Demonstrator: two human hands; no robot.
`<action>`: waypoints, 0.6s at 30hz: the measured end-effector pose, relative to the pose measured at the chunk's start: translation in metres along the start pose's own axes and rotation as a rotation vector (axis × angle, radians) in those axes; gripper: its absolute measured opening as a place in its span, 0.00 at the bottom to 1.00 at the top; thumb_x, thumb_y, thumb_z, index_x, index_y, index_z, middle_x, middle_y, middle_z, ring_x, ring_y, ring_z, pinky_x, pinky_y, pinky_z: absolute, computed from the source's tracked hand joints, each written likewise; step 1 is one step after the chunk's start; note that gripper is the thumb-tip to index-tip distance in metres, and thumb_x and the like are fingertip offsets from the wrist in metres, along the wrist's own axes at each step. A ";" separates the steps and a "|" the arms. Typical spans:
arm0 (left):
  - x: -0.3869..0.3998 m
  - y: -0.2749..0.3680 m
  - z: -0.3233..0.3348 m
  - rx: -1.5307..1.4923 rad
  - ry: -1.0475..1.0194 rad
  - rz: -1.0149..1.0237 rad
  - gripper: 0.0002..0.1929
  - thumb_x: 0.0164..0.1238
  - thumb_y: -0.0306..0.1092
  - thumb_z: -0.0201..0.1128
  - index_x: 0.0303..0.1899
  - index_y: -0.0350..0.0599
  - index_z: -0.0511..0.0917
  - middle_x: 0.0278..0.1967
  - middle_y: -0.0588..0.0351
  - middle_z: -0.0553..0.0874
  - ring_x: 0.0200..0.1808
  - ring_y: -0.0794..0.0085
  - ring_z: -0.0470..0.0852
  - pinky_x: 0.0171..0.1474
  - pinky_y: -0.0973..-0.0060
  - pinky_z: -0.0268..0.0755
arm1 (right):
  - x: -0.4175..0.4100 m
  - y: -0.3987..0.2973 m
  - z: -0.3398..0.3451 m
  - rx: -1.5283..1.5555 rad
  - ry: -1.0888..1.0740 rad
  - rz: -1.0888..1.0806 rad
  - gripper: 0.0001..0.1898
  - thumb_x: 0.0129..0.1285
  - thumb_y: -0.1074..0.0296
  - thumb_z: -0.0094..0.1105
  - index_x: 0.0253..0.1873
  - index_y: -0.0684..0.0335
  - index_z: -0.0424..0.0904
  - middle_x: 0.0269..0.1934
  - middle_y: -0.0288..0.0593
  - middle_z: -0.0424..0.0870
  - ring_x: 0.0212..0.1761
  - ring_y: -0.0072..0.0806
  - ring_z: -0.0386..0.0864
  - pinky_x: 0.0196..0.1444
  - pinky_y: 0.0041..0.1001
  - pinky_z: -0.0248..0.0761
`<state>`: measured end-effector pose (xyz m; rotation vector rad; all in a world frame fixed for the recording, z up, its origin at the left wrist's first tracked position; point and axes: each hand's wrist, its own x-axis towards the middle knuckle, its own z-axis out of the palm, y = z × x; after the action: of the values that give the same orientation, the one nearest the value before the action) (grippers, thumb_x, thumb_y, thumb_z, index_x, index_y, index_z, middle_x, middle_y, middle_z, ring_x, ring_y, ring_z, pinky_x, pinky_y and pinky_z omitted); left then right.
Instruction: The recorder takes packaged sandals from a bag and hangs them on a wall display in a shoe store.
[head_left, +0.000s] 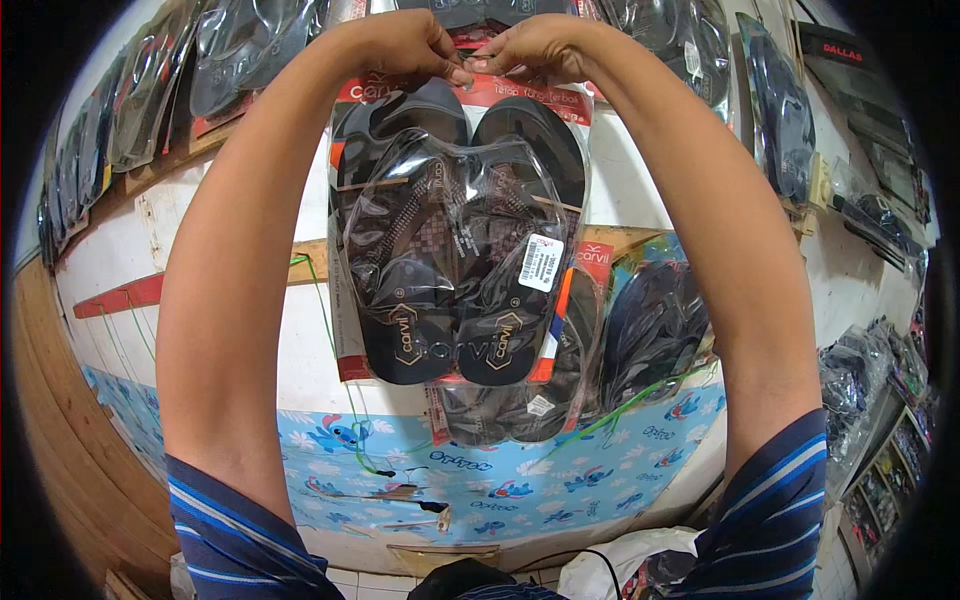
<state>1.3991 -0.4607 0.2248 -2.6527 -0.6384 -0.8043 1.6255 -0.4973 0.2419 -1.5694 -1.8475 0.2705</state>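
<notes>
A clear plastic package of black Carvil flip-flops (457, 285) hangs upright in front of me, with a red header card and a white price sticker on it. At the top edge of the header, my left hand (420, 49) pinches with thumb and fingers near the hanging hole. Close beside it, my right hand (529, 52) pinches a small thin dark piece, perhaps a hook or tie, at the same spot. The fingertips of both hands nearly touch. What exactly each fingertip grips is partly hidden.
Packaged sandals hang in rows at the upper left (150, 97) and upper right (776, 112). Behind the package hang more packed flip-flops (660, 322). Green strings (630, 405) dangle from wooden strips on the white wall. A white plastic bag (630, 562) lies low on the right.
</notes>
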 end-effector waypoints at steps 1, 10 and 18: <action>-0.001 -0.003 -0.001 -0.037 -0.013 -0.031 0.15 0.63 0.46 0.73 0.41 0.45 0.90 0.21 0.60 0.83 0.22 0.76 0.76 0.29 0.71 0.70 | -0.001 -0.004 0.005 -0.051 0.043 0.011 0.22 0.63 0.60 0.72 0.60 0.57 0.82 0.48 0.36 0.85 0.46 0.20 0.78 0.42 0.26 0.72; 0.002 0.005 -0.008 -0.039 -0.018 -0.024 0.13 0.64 0.43 0.72 0.45 0.47 0.90 0.24 0.59 0.86 0.24 0.75 0.77 0.30 0.72 0.71 | 0.026 -0.016 -0.010 -0.304 -0.148 0.131 0.13 0.69 0.63 0.53 0.56 0.54 0.79 0.26 0.34 0.72 0.23 0.22 0.66 0.25 0.25 0.61; 0.002 0.004 -0.003 0.008 0.001 -0.075 0.17 0.62 0.48 0.74 0.44 0.47 0.90 0.24 0.58 0.86 0.26 0.74 0.78 0.32 0.70 0.72 | 0.038 -0.018 -0.003 -0.225 -0.193 0.297 0.04 0.68 0.67 0.53 0.45 0.51 0.76 0.23 0.29 0.66 0.19 0.20 0.58 0.22 0.23 0.55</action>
<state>1.4016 -0.4647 0.2281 -2.6347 -0.7427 -0.8217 1.6115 -0.4671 0.2684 -2.0398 -1.8347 0.3698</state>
